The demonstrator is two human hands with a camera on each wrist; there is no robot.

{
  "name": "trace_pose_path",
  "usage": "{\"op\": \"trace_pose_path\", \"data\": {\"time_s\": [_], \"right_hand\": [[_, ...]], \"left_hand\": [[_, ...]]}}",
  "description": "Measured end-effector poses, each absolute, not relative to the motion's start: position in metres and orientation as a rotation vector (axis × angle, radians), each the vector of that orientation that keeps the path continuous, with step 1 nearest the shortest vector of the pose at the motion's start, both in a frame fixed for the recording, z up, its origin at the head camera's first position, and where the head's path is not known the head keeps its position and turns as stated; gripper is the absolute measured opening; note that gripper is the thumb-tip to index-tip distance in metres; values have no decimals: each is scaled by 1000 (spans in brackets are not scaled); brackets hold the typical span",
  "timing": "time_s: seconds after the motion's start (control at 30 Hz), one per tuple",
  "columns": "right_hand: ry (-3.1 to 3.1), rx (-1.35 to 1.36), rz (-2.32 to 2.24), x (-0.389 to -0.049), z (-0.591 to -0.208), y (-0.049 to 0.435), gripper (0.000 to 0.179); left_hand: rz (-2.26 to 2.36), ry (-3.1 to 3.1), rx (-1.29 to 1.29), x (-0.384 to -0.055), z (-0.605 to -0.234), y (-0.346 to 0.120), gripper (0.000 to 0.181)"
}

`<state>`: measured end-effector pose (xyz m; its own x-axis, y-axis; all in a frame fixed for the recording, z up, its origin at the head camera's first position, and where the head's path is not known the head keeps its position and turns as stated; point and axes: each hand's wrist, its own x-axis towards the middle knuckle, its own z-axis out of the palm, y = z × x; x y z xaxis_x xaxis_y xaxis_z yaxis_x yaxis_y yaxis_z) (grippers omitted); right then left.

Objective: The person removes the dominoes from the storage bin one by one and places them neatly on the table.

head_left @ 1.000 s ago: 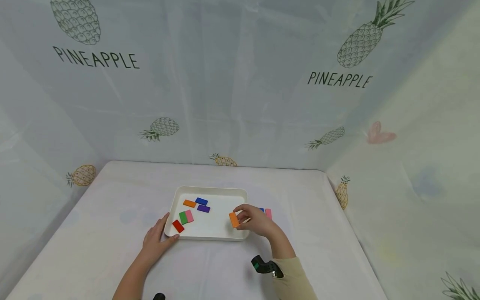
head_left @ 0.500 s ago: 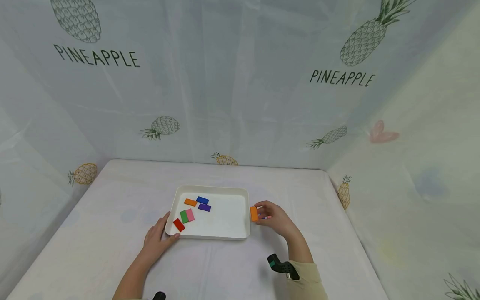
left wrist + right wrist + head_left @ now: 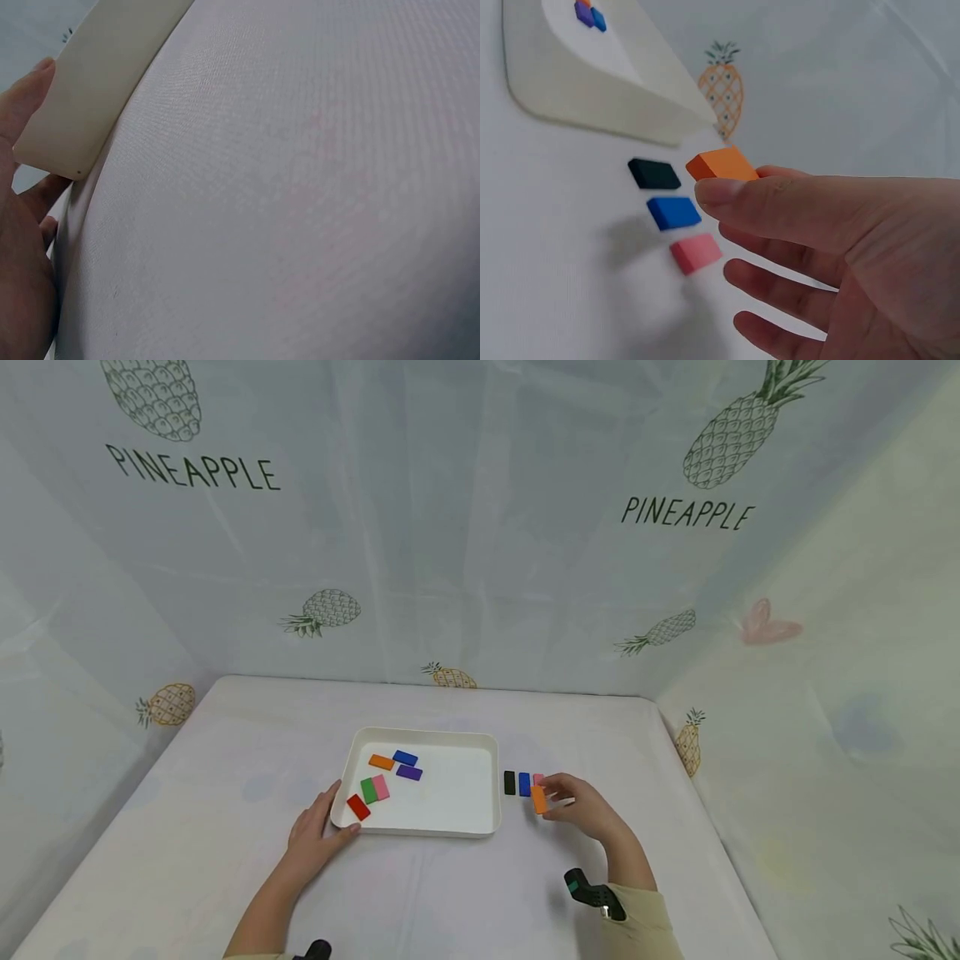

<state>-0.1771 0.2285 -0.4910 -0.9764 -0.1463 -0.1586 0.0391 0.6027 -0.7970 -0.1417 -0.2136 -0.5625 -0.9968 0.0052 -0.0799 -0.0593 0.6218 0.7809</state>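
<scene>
In the head view, my right hand (image 3: 588, 814) pinches an orange block (image 3: 538, 801) between thumb and fingers, raised above the table to the right of the tray. The right wrist view shows the orange block (image 3: 721, 163) at the thumb tip, the other fingers loosely spread. On the table beside it, a black block (image 3: 509, 782), a blue block (image 3: 524, 784) and a pink block (image 3: 697, 253) stand in a row. My left hand (image 3: 311, 837) rests with extended fingers against the near left corner of the white tray (image 3: 450, 832); its thumb (image 3: 30, 94) touches the outer wall.
Inside the tray lie an orange block (image 3: 381, 762), a blue block (image 3: 405, 757), a purple block (image 3: 408, 772), a green block (image 3: 368, 791), a pink block (image 3: 381, 787) and a red block (image 3: 358, 807). A white cloth covers the table (image 3: 420, 893); a printed curtain (image 3: 480, 527) hangs behind.
My right hand has carried the orange block rightward from over the tray, past its right rim, to the row of blocks. The black block has come into sight. My left hand stays at the tray.
</scene>
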Motion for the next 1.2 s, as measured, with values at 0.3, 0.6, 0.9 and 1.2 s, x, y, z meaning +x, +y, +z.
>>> {"op": "trace_pose_path", "data": {"time_s": [0.3, 0.6, 0.9, 1.2], "right_hand": [[2675, 23, -1258, -185, -508, 245, 41], [2685, 115, -1303, -192, -527, 257, 43], [2658, 175, -1310, -199, -542, 263, 45], [2660, 219, -1372, -203, -547, 265, 47]], "left_hand": [[1337, 2733, -74, -141, -560, -213, 93], [1336, 2740, -77, -141, -564, -213, 95], [1340, 2743, -83, -142, -565, -215, 95], [1342, 2750, -90, -142, -565, -212, 96]]}}
